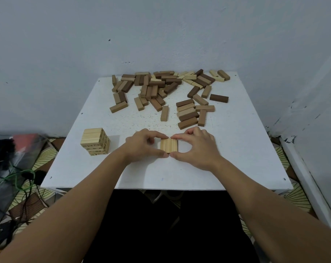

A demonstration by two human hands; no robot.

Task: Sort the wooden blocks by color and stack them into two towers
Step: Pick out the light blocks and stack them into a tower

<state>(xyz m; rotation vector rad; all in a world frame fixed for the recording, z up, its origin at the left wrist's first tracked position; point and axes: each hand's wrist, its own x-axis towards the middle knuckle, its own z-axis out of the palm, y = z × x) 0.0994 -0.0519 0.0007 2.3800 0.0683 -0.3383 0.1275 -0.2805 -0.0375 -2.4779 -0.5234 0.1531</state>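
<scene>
Left hand: the left hand (144, 144) rests on the worktop, forefinger and thumb curled round the left side of a row of three pale blocks (168, 145) — pinching its far and near edges.
Right hand: the right hand (196, 147) mirrors it on the right side of the row, forefinger at the far edge, thumb at the near edge; the fingertips of the two hands almost meet.
Three pale blocks: they lie flat, side by side and touching, on the near middle of the white worktop (236, 149).
Pale tower: a stack of pale blocks (95, 141) stands to the left of the hands, apart from them, several layers high.
Loose pile: mixed pale, mid-brown and dark-brown blocks (166, 90) lie scattered across the far half of the worktop — some overlapping, some side by side.
Surroundings: cables (18, 179) lie on a patterned floor at the left.
</scene>
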